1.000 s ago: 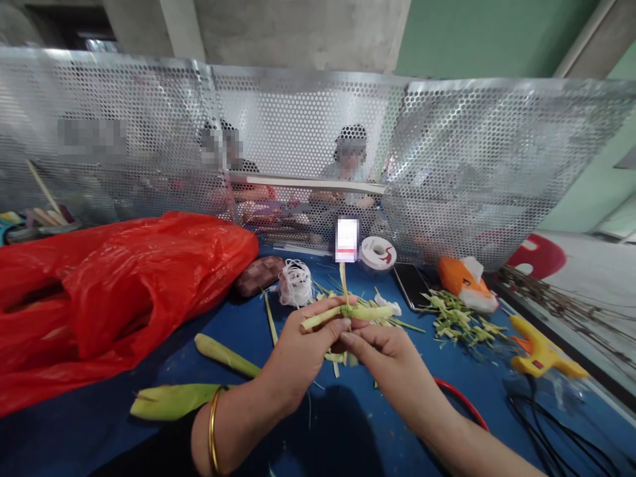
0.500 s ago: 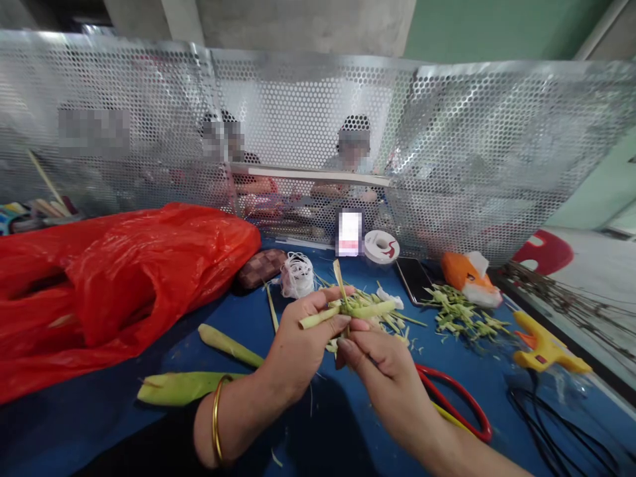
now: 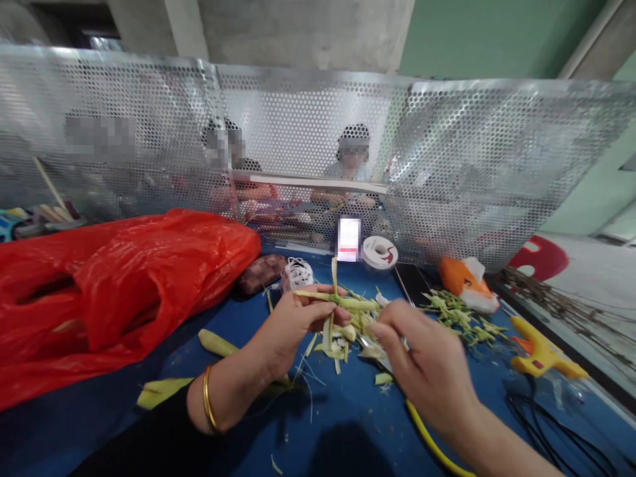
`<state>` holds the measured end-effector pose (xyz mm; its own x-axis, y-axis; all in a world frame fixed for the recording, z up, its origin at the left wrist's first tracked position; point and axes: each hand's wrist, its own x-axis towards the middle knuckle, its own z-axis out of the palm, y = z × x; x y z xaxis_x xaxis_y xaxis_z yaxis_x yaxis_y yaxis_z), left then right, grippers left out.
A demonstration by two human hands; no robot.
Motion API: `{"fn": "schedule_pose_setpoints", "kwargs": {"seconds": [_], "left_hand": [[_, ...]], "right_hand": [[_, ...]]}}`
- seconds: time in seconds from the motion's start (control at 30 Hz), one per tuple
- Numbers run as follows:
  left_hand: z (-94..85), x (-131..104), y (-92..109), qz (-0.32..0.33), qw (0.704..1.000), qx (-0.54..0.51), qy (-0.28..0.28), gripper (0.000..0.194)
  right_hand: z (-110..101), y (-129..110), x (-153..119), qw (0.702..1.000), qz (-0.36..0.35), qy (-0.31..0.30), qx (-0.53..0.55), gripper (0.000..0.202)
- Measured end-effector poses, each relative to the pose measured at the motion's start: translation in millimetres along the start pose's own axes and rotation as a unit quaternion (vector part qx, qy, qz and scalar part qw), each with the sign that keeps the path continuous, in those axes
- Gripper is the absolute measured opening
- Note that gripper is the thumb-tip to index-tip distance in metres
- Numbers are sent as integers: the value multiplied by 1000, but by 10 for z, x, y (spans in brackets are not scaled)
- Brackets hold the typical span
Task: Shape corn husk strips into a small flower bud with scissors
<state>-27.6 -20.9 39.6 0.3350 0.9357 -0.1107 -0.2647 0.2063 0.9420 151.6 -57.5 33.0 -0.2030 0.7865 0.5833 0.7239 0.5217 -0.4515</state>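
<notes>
My left hand [image 3: 291, 324] pinches a pale green plant piece [image 3: 355, 304], made of crossed leaf or stalk strips with a knot-like centre and one strip standing up. Its right end points towards my right hand [image 3: 422, 351], whose fingers are curled and a little blurred. A metal blade shows at the fingertips and a yellow handle loop [image 3: 427, 434] comes out under the wrist, so the hand appears closed on scissors [image 3: 368, 344]. Cut leaf scraps [image 3: 342, 348] lie below the hands. Longer green leaf pieces [image 3: 163, 392] rest beside my left forearm.
A red plastic bag [image 3: 149, 285] fills the left side. Behind my hands are a checked pouch [image 3: 261, 273], white string [image 3: 298, 273], a ribbon spool [image 3: 380, 253] and a lit phone [image 3: 349, 238]. On the right lie a leaf pile [image 3: 462, 317], tissues [image 3: 467, 283] and a yellow glue gun [image 3: 544, 351].
My right hand has left the plant piece and moved right, closing around the scissors, whose red loop no longer shows. My left hand has shifted slightly left and still holds the piece.
</notes>
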Motion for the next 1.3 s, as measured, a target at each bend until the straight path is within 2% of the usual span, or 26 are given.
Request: {"fn": "schedule_pose_setpoints", "kwargs": {"seconds": [0.03,0.07,0.1,0.2,0.27,0.4,0.6,0.73,0.83,0.9,0.97,1.03,1.1,1.17,1.23,1.3], "left_hand": [[-3,-7,12,-4,1000,9,-10,22],[1,-15,12,-6,1000,16,-17,21],[10,-21,2,-7,999,21,-23,21],[52,-14,-80,-2,1000,22,-1,23],[75,10,-155,1,999,30,28,22],[107,36,-278,4,998,45,49,20],[158,-23,-325,22,996,15,85,18],[143,10,-379,8,994,9,105,20],[97,71,-410,3,994,11,110,23],[61,99,-392,2,995,6,100,28],[32,103,-339,-12,997,9,74,33],[18,85,-275,-42,998,28,42,35],[20,58,-232,-63,997,48,16,36],[32,36,-230,-76,995,62,-12,35],[48,26,-267,-83,993,77,-32,32],[64,26,-320,-78,992,90,-31,29]], "right_hand": [[-41,32,29,998,-11,45,-51,28],[-57,59,55,995,-22,61,-81,23],[-48,80,73,995,-29,45,-86,21],[85,87,72,996,-39,-71,-30,19],[190,52,30,994,-43,-100,-2,26],[274,-43,-68,997,-50,-63,-1,27],[318,-146,-156,994,-96,2,-43,30],[452,-156,-217,991,-112,10,-76,29],[439,-99,-186,989,-111,-15,-91,30],[335,-21,-105,991,-79,-59,-88,32],[200,80,3,993,15,-108,-51,37],[102,180,101,984,133,-109,36,42],[81,248,161,962,194,-105,162,37],[129,269,176,927,223,-97,286,30],[200,253,160,899,234,-81,360,28],[256,229,130,895,233,-60,375,28]]}}
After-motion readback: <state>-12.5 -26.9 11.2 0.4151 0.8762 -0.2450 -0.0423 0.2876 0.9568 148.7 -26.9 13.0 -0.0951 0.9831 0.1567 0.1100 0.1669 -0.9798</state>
